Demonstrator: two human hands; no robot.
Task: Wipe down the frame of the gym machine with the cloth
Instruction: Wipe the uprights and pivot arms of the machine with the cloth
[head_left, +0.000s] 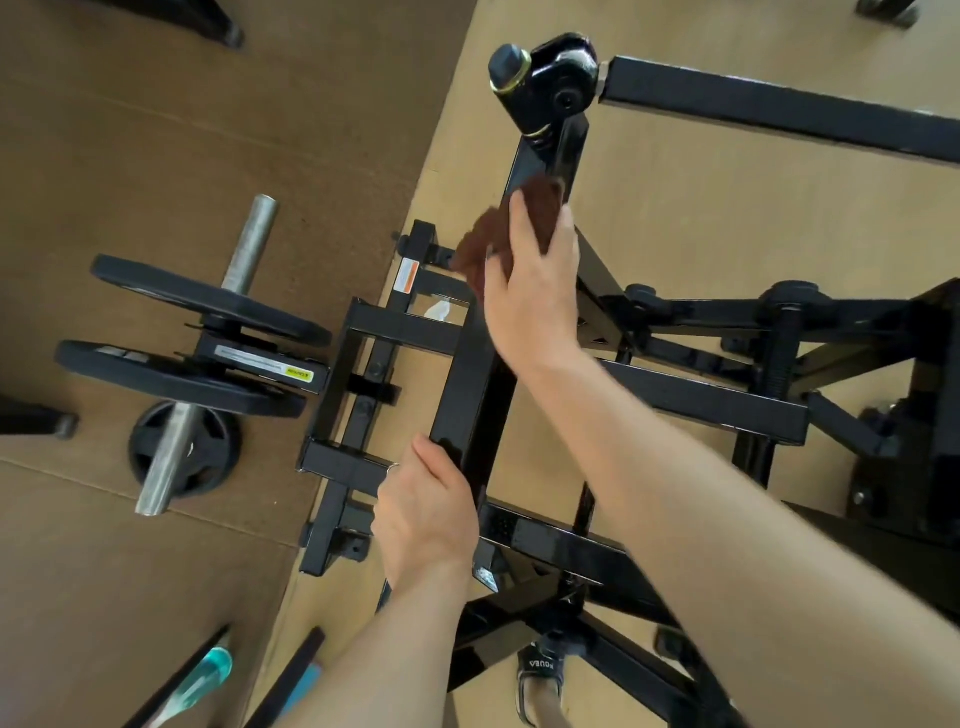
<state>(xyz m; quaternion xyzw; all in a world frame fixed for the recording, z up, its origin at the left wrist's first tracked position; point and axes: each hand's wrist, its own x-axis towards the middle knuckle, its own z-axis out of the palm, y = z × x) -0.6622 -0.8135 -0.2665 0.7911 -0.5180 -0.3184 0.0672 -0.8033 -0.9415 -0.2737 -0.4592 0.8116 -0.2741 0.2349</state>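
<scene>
A black steel gym machine frame (701, 400) fills the middle and right of the head view. One long square bar (475, 384) runs from the lower centre up to a glossy pivot joint (556, 83). My right hand (530, 291) grips a brown cloth (540, 208) wrapped over the upper part of that bar, just below the joint; the cloth is blurred. My left hand (426, 514) holds the lower end of the same bar, fingers curled round its edge.
Black weight plates (208, 301) sit on a steel sleeve (249, 244) at the left, with another plate (202, 457) on the brown floor. A teal spray bottle (208, 675) lies at the bottom left. My shoe (540, 670) stands under the frame.
</scene>
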